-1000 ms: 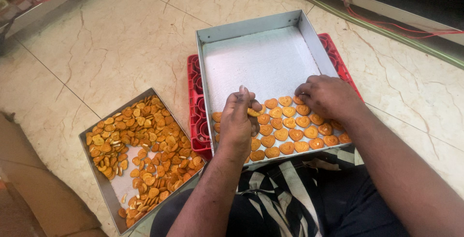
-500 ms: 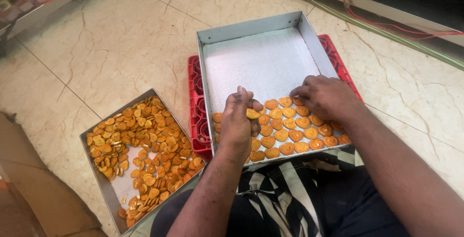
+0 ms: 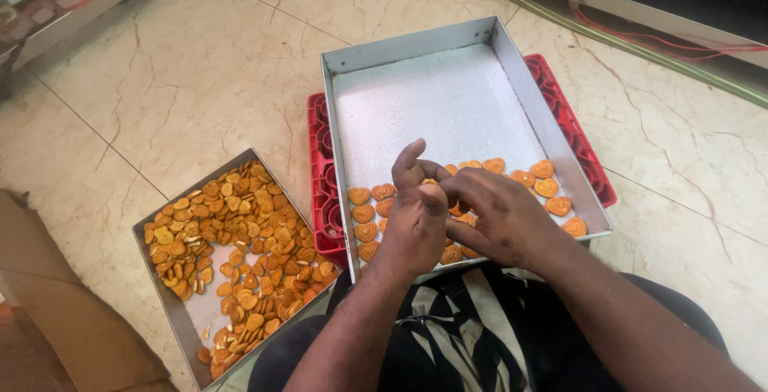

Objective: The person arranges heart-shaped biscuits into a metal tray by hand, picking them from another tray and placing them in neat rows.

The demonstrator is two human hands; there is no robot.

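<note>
1. Covering the near middle of the large metal tray [image 3: 448,104], your two hands hide several of the heart-shaped biscuits [image 3: 364,214] laid in rows there, so you cannot count the rows beneath them.
2. Your left hand [image 3: 416,216] sits over the tray's near edge with its fingers curled and the thumb raised; a sliver of orange shows at its fingertips, but whether it pinches a biscuit there is too hidden to tell.
3. Your right hand [image 3: 500,216] lies just right of the left, touching it, its fingers bent down onto the biscuits; what it grips, if anything, is covered by the left hand.
4. The red plastic crate [image 3: 324,176] under the tray shows only along the tray's left and right sides.
5. Left of the tray, the smaller metal tray [image 3: 172,316] holds a loose heap of biscuits [image 3: 232,232]; its near corner is cut off by the picture's bottom edge.
6. Your lap in striped cloth [image 3: 464,336] lies just below the tray's near edge.
7. Compared with half a second ago, your hands have drawn together over the tray's near middle: the right has left the biscuits at the right side, which now lie uncovered, and the left has lifted its thumb.
</note>
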